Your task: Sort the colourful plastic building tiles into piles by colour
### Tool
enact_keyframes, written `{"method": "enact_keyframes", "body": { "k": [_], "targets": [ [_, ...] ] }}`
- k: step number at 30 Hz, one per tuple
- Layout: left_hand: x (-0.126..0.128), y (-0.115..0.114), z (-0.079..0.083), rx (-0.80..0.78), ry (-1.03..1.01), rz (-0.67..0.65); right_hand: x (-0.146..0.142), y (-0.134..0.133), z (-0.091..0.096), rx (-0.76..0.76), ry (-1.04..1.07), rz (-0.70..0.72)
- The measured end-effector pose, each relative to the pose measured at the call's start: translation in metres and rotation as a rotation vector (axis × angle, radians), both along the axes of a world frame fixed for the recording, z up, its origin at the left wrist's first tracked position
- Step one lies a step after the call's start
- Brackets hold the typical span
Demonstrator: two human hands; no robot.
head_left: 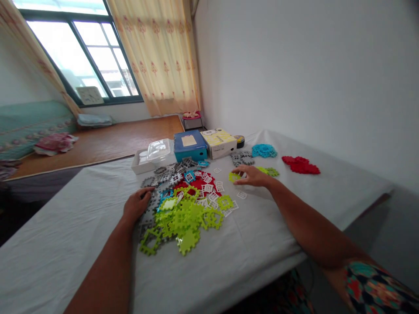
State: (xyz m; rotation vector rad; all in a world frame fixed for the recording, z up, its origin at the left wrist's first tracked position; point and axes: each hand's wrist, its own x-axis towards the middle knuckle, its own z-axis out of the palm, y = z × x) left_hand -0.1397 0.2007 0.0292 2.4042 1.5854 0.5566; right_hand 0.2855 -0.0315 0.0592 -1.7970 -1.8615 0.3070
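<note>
A lime-green toothed tile (233, 177) is held at the right hand's (251, 175) fingertips — a light edge grip seems best — while the left hand (138, 204) is rested, loosely curled, beside the tile pile (185, 214) between them; whether anything is gripped there cannot be told.

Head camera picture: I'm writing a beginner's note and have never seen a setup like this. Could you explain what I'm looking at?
There is no machine here, just a person's own two bare hands. The single picture comes from a camera worn on the head, looking forward and down. A pale cloth covers the surface. On it lies a mixed pile of toothed plastic pieces, with small white window-like ones among them. Farther right are a blue cluster and a red cluster; behind the pile stands a blue box. The left hand is at the pile's left edge. The right hand has its fingers at a yellow-green piece. Whether either hand grips anything, I can't tell.
</note>
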Motion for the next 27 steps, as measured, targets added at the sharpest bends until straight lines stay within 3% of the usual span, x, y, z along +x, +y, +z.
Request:
{"method": "enact_keyframes", "body": {
  "k": [4, 8, 12, 17, 21, 25, 27],
  "targets": [
    [-0.001, 0.001, 0.000, -0.004, 0.000, -0.010, 0.041, -0.020, 0.015, 0.001, -0.009, -0.158],
    [0.000, 0.002, 0.001, -0.008, 0.004, 0.002, 0.070, -0.051, 0.026, -0.169, -0.071, -0.179],
    [0.001, 0.002, 0.000, 0.000, -0.005, 0.003, 0.078, -0.076, 0.020, -0.327, -0.194, -0.222],
    [0.001, 0.002, 0.000, 0.013, -0.005, 0.015, 0.075, -0.083, 0.005, -0.234, -0.292, -0.252],
    [0.001, -0.001, 0.001, 0.007, -0.004, 0.006, 0.065, -0.080, 0.007, -0.167, -0.412, -0.340],
    [0.003, -0.003, 0.002, 0.001, -0.005, 0.000, 0.032, -0.069, 0.018, -0.199, -0.488, -0.364],
    [0.004, -0.003, 0.002, -0.002, -0.006, 0.010, 0.003, -0.060, 0.021, -0.173, -0.428, -0.225]
  ]
}}
